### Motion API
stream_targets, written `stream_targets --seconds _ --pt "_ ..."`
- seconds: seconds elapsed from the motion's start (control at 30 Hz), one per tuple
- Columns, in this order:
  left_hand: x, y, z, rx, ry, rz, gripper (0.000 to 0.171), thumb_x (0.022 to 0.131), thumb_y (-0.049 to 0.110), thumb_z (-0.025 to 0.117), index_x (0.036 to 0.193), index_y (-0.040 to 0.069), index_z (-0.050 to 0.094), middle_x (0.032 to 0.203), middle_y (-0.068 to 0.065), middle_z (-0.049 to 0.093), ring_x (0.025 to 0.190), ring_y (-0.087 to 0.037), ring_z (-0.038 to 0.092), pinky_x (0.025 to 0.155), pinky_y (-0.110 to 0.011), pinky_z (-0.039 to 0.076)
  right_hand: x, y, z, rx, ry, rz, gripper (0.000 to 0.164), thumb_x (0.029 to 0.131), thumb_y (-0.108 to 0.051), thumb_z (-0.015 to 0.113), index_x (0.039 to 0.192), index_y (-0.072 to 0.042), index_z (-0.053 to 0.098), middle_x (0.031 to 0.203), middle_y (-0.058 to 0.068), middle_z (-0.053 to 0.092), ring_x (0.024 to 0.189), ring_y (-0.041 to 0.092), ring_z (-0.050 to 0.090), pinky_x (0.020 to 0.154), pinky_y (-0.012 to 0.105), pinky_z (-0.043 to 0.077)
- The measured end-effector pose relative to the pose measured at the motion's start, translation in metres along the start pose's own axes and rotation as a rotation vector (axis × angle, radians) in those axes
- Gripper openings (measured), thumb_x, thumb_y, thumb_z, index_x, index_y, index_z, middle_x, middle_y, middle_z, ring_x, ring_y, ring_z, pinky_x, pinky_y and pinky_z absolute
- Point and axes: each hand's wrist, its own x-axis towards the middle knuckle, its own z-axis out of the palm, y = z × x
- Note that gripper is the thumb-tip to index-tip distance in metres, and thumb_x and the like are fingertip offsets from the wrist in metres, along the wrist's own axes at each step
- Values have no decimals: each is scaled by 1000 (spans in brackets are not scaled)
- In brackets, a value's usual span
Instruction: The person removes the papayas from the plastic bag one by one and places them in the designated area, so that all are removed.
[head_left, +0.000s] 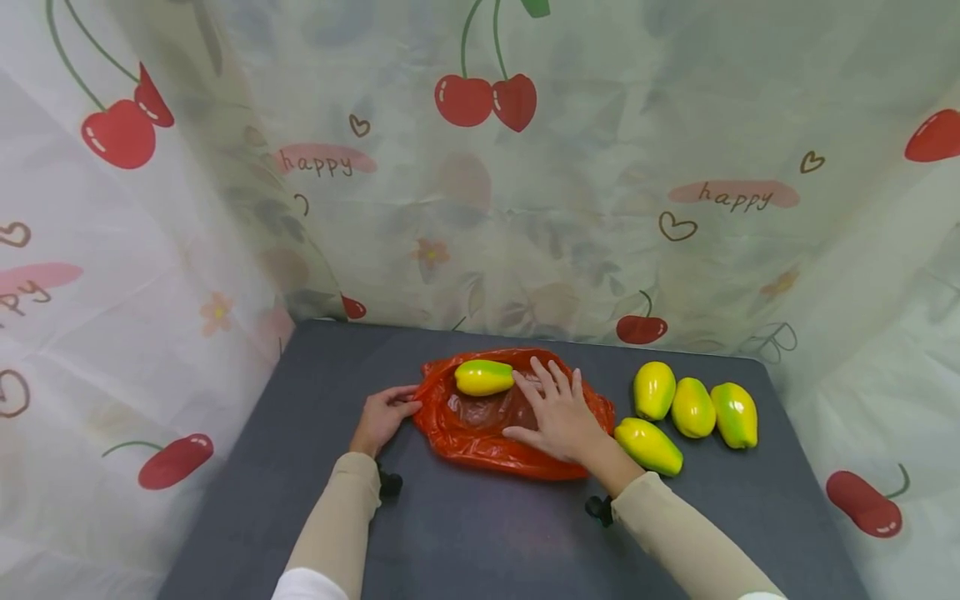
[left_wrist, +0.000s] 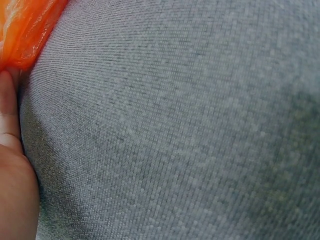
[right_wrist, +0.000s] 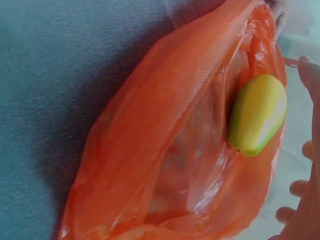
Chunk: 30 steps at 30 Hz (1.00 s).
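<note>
A red plastic bag (head_left: pixel 468 446) lies with its mouth spread wide on the dark table. Inside it, toward the far left, sits one yellow-green papaya (head_left: pixel 483 378), also seen in the right wrist view (right_wrist: pixel 258 115). My left hand (head_left: pixel 381 417) pinches the bag's left edge between thumb and fingers; in the left wrist view only the thumb side (left_wrist: pixel 15 185) shows beside the red plastic. Over the bag's right part, my right hand (head_left: pixel 558 417) is spread with straight fingers and holds nothing. Its fingertips are close to the papaya's right end; contact cannot be told.
Right of the bag lie several more papayas: one (head_left: pixel 649 446) next to the bag's right edge, others (head_left: pixel 654 390) (head_left: pixel 693 407) (head_left: pixel 735 415) in a row behind it. A printed curtain (head_left: pixel 525 250) hangs along the back and sides of the grey table (head_left: pixel 480 542).
</note>
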Motion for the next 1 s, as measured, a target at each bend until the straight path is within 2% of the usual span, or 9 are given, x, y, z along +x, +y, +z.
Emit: stream_targets --seconds 0.37,0.67,0.87,1.0 --pt "0 0 0 -3 5 1 35 93 26 76 126 20 73 115 -6 74 102 -20 67 102 -42 54 24 -8 5 -28 -50 -63 93 92 -74 53 164 -24 23 172 15 15 156 43 21 121 72 16" --pt "3 -2 1 -15 5 15 35 92 26 77 126 19 73 114 -7 74 102 -20 67 101 -42 54 40 -8 12 -24 -28 -88 92 91 -73 56 163 -25 24 170 13 18 153 40 27 123 64 22" --pt "2 -2 1 -10 11 17 35 92 25 77 127 19 73 115 -7 74 103 -20 67 101 -41 54 49 -7 11 65 -47 -109 92 90 -62 67 162 -23 27 169 12 22 150 37 30 122 58 30" --pt "2 0 0 -12 -1 15 35 92 25 77 127 19 73 116 -7 74 103 -20 68 101 -41 54 58 -5 9 141 -29 -126 92 88 -52 76 161 -21 30 165 10 28 148 35 33 119 57 35"
